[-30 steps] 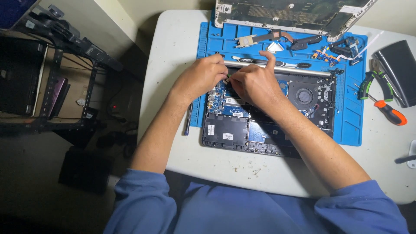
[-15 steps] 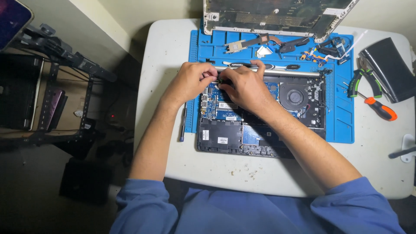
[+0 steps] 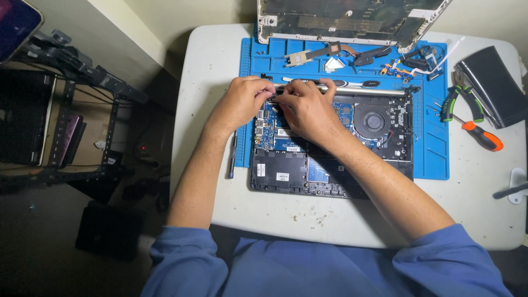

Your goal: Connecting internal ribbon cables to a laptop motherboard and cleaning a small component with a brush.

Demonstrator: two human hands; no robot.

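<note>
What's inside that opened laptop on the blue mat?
The opened laptop shows a blue circuit board, a round fan and a black battery. Both hands cover the part they work on.

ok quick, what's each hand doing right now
Left hand: fingers pinched at the top edge of the opened laptop; what they grip cannot be told.
Right hand: curled there too, same.

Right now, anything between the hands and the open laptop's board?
Nothing visible. Both the left hand and right hand already rest on the top-left corner of the open laptop, fingertips meeting near its hinge bar. What they pinch is hidden.
</note>
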